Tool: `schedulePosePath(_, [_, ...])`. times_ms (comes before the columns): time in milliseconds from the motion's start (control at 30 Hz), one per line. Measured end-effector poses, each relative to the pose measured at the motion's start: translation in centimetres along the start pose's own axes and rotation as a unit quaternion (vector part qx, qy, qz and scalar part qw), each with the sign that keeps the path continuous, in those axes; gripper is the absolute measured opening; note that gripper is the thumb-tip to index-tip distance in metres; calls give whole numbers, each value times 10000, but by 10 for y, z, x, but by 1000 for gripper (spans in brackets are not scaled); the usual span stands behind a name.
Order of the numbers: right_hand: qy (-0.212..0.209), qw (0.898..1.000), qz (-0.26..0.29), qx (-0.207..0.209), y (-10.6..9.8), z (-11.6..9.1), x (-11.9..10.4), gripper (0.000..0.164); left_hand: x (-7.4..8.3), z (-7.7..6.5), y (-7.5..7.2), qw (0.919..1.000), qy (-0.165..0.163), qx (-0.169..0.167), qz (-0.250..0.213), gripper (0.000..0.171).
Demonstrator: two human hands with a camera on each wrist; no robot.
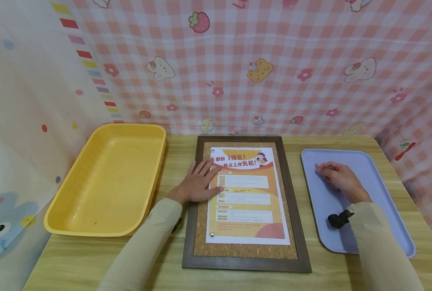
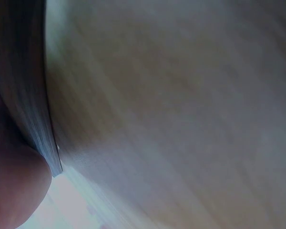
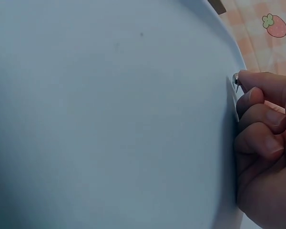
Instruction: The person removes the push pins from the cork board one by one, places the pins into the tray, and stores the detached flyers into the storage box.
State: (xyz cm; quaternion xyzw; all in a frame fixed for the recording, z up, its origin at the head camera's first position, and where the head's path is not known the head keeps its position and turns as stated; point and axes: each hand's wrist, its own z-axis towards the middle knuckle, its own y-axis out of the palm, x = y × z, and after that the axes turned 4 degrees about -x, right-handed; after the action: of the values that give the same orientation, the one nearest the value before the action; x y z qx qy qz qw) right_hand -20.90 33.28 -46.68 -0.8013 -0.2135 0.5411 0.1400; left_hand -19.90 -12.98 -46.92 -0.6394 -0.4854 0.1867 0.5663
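The right hand is over the lavender tray and pinches a small metal thumbtack between thumb and index finger, the other fingers curled in toward the palm; the tack sits right at the fingertips, at the far end of the hand from the wrist, with its thin pin showing bare in the right wrist view (in the head view it is only a silvery speck near the tray's left rim). To the left of that hand, well apart from the tack, a corkboard in a dark wooden frame lies on the wood-patterned table, bearing a printed poster. One tack sits at the poster's upper left corner and another at its lower left corner. The left hand rests flat across the frame's left side and onto the poster, between those two tacks, its fingers spread and gripping nothing. Farther left stands a yellow tray, and behind everything hangs a pink checked cloth with cartoon animals and strawberries
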Motion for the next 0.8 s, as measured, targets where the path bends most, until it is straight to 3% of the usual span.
schedulePosePath(800, [29, 9999, -43, 132, 2, -1, -1, 19, 2, 0, 0, 10000, -16, 4, 65, 75])
